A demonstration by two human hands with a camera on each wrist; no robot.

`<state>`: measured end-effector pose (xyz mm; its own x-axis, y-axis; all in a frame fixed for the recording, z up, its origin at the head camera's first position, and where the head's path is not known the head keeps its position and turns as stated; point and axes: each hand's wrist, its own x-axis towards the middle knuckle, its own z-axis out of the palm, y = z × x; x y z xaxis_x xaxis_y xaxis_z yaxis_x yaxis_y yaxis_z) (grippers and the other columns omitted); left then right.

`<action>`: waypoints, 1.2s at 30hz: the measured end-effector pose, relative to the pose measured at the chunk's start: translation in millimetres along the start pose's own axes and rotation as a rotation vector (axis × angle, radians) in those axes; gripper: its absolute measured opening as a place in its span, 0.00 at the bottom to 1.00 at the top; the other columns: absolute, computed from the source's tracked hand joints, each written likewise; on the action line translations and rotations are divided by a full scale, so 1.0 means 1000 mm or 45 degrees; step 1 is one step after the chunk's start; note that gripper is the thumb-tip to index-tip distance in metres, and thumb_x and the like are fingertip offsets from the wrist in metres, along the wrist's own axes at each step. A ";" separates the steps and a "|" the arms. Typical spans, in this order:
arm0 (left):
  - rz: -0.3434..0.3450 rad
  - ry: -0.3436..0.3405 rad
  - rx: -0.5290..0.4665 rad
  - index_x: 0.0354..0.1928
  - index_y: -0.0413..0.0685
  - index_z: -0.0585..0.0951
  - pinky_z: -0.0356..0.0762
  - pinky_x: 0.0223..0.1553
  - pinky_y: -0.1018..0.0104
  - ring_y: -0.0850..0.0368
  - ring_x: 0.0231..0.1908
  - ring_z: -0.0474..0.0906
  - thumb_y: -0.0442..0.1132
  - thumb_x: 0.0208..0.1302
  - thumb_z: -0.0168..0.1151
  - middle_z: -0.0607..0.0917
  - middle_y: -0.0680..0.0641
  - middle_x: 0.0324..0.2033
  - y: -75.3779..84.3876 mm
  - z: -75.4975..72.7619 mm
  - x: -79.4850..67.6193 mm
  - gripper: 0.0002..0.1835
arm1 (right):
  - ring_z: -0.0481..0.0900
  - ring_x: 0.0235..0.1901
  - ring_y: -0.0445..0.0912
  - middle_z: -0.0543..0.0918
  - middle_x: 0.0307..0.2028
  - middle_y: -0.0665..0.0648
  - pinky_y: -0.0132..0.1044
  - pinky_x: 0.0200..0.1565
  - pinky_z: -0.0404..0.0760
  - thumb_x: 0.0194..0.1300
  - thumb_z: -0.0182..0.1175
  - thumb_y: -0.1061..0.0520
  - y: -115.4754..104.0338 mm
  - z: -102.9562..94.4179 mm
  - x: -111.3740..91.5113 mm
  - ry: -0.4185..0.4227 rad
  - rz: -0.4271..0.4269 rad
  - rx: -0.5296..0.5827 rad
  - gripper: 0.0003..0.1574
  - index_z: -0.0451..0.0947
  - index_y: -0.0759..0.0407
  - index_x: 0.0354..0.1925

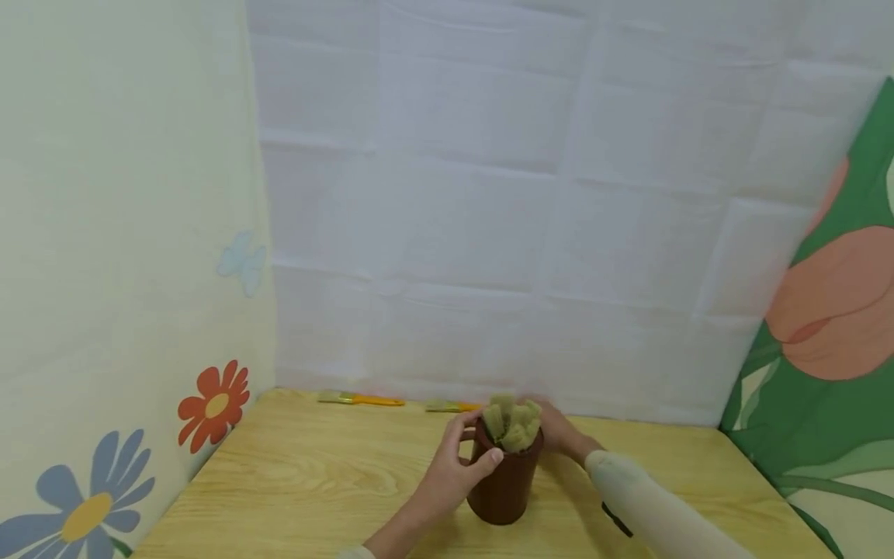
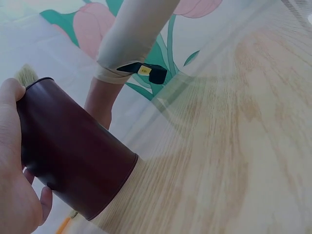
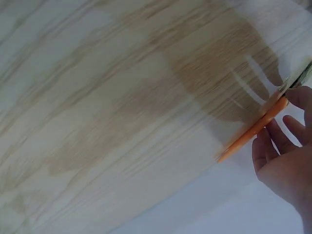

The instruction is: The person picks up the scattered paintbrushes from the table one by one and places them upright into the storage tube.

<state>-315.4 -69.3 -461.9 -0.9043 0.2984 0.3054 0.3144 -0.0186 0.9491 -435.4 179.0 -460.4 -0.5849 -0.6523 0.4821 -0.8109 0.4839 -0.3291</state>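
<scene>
A dark brown cylindrical brush holder (image 1: 501, 489) stands on the table, with pale bristle heads (image 1: 517, 425) sticking up out of it. My left hand (image 1: 452, 466) grips the holder near its rim, thumb at the front. In the left wrist view the brown holder (image 2: 73, 146) fills the left side beside the left hand (image 2: 17, 180). Reaching behind the holder, my right hand (image 1: 559, 431) is partly hidden from the head view. The right wrist view has that hand (image 3: 287, 146) pinching a paintbrush (image 3: 256, 127) with an orange handle, close to the tabletop.
Two paintbrushes with orange handles, one farther left (image 1: 377, 401) and one nearer the holder (image 1: 454, 407), lie along the back edge of the wooden table (image 1: 300, 481). A white sheet (image 1: 454, 233) hangs behind; flower-printed panels (image 1: 140, 310) stand at both sides.
</scene>
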 end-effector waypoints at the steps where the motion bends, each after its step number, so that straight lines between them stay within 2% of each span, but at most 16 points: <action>1: -0.003 0.001 0.000 0.75 0.64 0.63 0.73 0.49 0.50 0.42 0.65 0.64 0.54 0.74 0.62 0.60 0.47 0.71 0.000 0.000 0.000 0.33 | 0.80 0.49 0.56 0.82 0.47 0.59 0.55 0.50 0.78 0.61 0.71 0.65 -0.001 -0.002 -0.001 -0.013 0.015 -0.040 0.20 0.79 0.62 0.51; 4: 0.002 0.002 0.003 0.76 0.61 0.63 0.73 0.48 0.51 0.42 0.65 0.64 0.53 0.74 0.62 0.60 0.46 0.71 0.002 0.000 0.000 0.33 | 0.81 0.45 0.52 0.82 0.44 0.55 0.52 0.47 0.80 0.65 0.69 0.65 -0.003 -0.006 -0.006 -0.080 0.072 -0.167 0.14 0.81 0.56 0.48; 6: 0.008 0.002 0.004 0.76 0.59 0.62 0.73 0.48 0.51 0.42 0.65 0.65 0.53 0.74 0.62 0.61 0.45 0.70 0.001 0.000 0.000 0.34 | 0.79 0.36 0.47 0.80 0.35 0.52 0.46 0.39 0.79 0.64 0.67 0.66 -0.003 -0.010 -0.010 -0.140 0.139 -0.238 0.07 0.81 0.56 0.38; 7: 0.014 0.004 0.006 0.76 0.58 0.62 0.73 0.48 0.51 0.42 0.64 0.65 0.52 0.74 0.62 0.61 0.45 0.70 0.001 0.000 0.000 0.34 | 0.76 0.31 0.45 0.78 0.31 0.51 0.43 0.34 0.77 0.63 0.66 0.67 -0.003 -0.011 -0.012 -0.165 0.177 -0.258 0.07 0.79 0.57 0.33; 9: 0.020 0.006 0.006 0.76 0.58 0.62 0.73 0.48 0.51 0.42 0.64 0.65 0.52 0.73 0.63 0.62 0.45 0.69 -0.001 -0.001 0.001 0.34 | 0.66 0.24 0.41 0.70 0.24 0.48 0.38 0.28 0.68 0.62 0.64 0.69 -0.003 -0.014 -0.014 -0.212 0.255 -0.264 0.14 0.73 0.57 0.25; 11: 0.031 0.006 0.008 0.76 0.58 0.62 0.74 0.48 0.51 0.42 0.64 0.65 0.51 0.73 0.63 0.62 0.45 0.69 -0.002 -0.001 0.001 0.34 | 0.60 0.22 0.40 0.66 0.21 0.48 0.37 0.26 0.62 0.63 0.61 0.71 -0.004 -0.017 -0.016 -0.243 0.301 -0.245 0.18 0.68 0.58 0.22; 14: 0.043 0.006 0.016 0.76 0.58 0.62 0.74 0.48 0.51 0.42 0.65 0.65 0.51 0.73 0.64 0.61 0.44 0.70 -0.001 -0.002 0.001 0.34 | 0.65 0.23 0.39 0.72 0.23 0.48 0.37 0.28 0.67 0.65 0.61 0.71 -0.003 -0.020 -0.019 -0.263 0.330 -0.192 0.14 0.75 0.58 0.25; 18: 0.052 0.018 0.047 0.76 0.58 0.62 0.73 0.49 0.50 0.42 0.65 0.64 0.51 0.73 0.64 0.60 0.44 0.72 0.000 -0.003 0.000 0.34 | 0.76 0.30 0.42 0.82 0.31 0.52 0.40 0.34 0.77 0.63 0.62 0.71 -0.002 -0.024 -0.023 -0.235 0.318 -0.145 0.08 0.84 0.61 0.34; 22: 0.036 0.017 0.055 0.76 0.59 0.62 0.72 0.49 0.50 0.42 0.65 0.65 0.52 0.73 0.65 0.61 0.44 0.71 -0.003 -0.003 0.000 0.35 | 0.79 0.34 0.46 0.83 0.35 0.56 0.42 0.37 0.79 0.65 0.63 0.70 -0.007 -0.032 -0.026 -0.197 0.348 -0.063 0.05 0.83 0.67 0.41; 26: 0.034 0.031 0.062 0.76 0.57 0.62 0.73 0.49 0.51 0.43 0.65 0.65 0.53 0.71 0.66 0.64 0.45 0.69 -0.003 -0.005 0.000 0.37 | 0.81 0.39 0.49 0.83 0.40 0.57 0.45 0.41 0.81 0.71 0.62 0.67 -0.015 -0.044 -0.025 -0.165 0.395 -0.027 0.07 0.82 0.68 0.46; 32: 0.045 0.027 0.074 0.77 0.58 0.61 0.73 0.49 0.51 0.45 0.65 0.66 0.53 0.71 0.66 0.63 0.46 0.69 -0.005 -0.005 0.002 0.38 | 0.82 0.38 0.49 0.84 0.38 0.53 0.46 0.40 0.82 0.73 0.62 0.63 -0.029 -0.062 -0.020 -0.018 0.433 -0.014 0.07 0.82 0.65 0.47; 36: 0.033 0.024 0.081 0.77 0.59 0.60 0.72 0.49 0.50 0.44 0.65 0.65 0.53 0.71 0.65 0.61 0.46 0.70 -0.007 -0.004 0.003 0.38 | 0.82 0.39 0.49 0.85 0.38 0.53 0.47 0.41 0.81 0.74 0.62 0.61 -0.038 -0.070 -0.017 0.103 0.474 0.045 0.08 0.83 0.64 0.48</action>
<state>-321.1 -72.0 -467.3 -0.9007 0.2804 0.3317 0.3550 0.0351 0.9342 -392.8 212.4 -399.5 -0.8373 -0.3868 0.3865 -0.5443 0.6576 -0.5209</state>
